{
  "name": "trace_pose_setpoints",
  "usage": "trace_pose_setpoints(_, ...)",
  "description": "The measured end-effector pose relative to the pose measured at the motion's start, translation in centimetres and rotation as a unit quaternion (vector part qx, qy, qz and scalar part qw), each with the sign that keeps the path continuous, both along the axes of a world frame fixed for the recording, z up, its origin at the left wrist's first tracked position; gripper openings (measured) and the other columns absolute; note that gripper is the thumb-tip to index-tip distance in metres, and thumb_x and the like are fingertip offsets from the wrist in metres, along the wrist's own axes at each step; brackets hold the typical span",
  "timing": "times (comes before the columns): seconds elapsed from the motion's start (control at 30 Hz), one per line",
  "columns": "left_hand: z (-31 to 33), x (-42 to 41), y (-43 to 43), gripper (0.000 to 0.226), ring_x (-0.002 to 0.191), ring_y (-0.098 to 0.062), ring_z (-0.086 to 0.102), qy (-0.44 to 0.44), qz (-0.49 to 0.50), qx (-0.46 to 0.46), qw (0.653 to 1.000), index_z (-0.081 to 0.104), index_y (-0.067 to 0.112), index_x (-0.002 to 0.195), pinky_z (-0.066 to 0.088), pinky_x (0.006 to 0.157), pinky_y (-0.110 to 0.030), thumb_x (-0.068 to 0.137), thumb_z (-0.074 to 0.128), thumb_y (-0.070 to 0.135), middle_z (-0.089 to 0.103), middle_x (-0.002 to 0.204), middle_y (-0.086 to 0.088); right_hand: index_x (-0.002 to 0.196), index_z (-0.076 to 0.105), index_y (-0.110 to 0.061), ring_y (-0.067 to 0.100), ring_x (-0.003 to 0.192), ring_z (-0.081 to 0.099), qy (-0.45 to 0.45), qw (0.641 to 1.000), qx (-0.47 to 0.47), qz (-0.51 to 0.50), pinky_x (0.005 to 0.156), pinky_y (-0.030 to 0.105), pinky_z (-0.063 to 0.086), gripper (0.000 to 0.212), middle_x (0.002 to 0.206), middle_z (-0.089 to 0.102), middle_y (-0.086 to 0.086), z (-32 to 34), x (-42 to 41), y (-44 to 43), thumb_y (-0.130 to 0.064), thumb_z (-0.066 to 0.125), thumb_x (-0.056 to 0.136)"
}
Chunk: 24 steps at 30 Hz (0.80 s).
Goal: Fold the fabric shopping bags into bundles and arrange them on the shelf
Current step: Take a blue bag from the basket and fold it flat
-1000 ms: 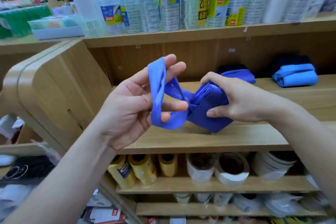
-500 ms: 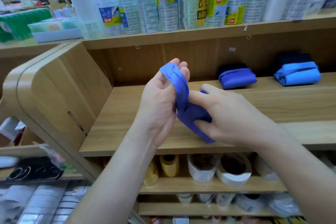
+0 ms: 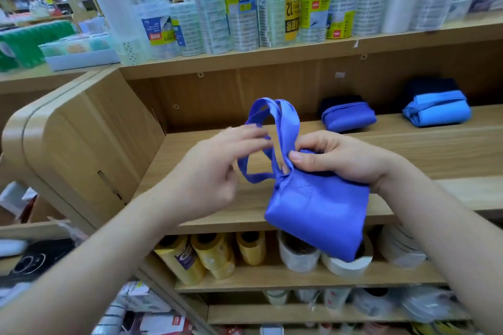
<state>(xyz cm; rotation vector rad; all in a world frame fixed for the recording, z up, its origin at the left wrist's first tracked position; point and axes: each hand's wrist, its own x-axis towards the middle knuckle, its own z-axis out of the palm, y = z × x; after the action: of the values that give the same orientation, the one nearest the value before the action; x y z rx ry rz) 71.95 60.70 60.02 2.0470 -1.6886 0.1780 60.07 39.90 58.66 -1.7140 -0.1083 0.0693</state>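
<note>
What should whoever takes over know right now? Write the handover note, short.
Hands: the right hand grips the folded violet-blue bag at the base of its handles; the left hand is blurred, fingers at the handle loops, grip unclear.
Done: bag body folded; violet-blue bundle and light blue bundle sit on the shelf.
Left: probably wrap the handles round this bag, then set it on the shelf.

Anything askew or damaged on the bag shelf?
Nothing stands out. The violet-blue fabric bundle and light blue fabric bundle sit tidy at the back of the wooden shelf. Only the folded violet-blue bag in the right hand has loose handle loops, unfinished.
</note>
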Motion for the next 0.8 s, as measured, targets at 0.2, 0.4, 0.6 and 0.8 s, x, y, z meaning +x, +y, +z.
trace_pose_setpoints(0.2,0.6,-1.1,-0.1,0.046,0.104,-0.026,0.064,-0.163,-0.139,0.091,0.973,0.071,0.008,0.106,0.052,0.090,-0.040,0.073,0.040,0.003,0.070,0.111,-0.004,0.081,0.075,-0.024,0.004,0.079,0.064,0.056,0.987,0.074,0.131,0.076,0.019,0.050,0.025,0.085,0.070,-0.008,-1.0,0.3,-0.2,-0.050,0.075,0.077)
trace_pose_setpoints(0.4,0.9,-2.3,-0.5,0.037,0.090,-0.014,0.064,-0.012,-0.152,0.017,0.988,0.067,0.013,0.106,0.049,0.080,-0.026,0.082,0.049,-0.008,0.068,0.102,0.007,0.083,0.073,-0.027,0.004,0.077,0.061,0.065,0.973,0.130,0.178,0.076,0.019,0.048,0.022,0.085,0.067,-0.010,-1.5,-0.4,-0.7,-0.048,0.073,0.081)
trace_pose_setpoints(0.6,0.9,-0.3,-0.9,0.040,0.056,-0.001,0.052,-0.035,-0.026,0.279,0.959,0.047,0.031,0.125,0.049,0.072,-0.031,0.090,0.045,0.011,0.059,0.059,0.021,0.096,0.072,-0.023,0.009,0.072,0.061,0.083,0.989,0.066,0.106,0.066,0.022,0.050,0.023,0.089,0.065,0.001,-2.0,-0.7,-2.4,-0.043,0.071,0.083)
trace_pose_setpoints(0.8,3.3,-0.3,-0.6,0.057,0.059,-0.024,0.070,0.253,0.035,0.256,0.932,0.057,0.056,0.107,0.061,0.058,-0.036,0.086,0.071,0.005,0.072,0.091,0.005,0.119,0.069,-0.025,0.016,0.086,0.068,0.034,0.999,-0.010,0.005,0.074,0.025,0.055,0.045,0.096,0.070,0.009,-1.2,-1.9,-3.2,-0.025,0.080,0.076)
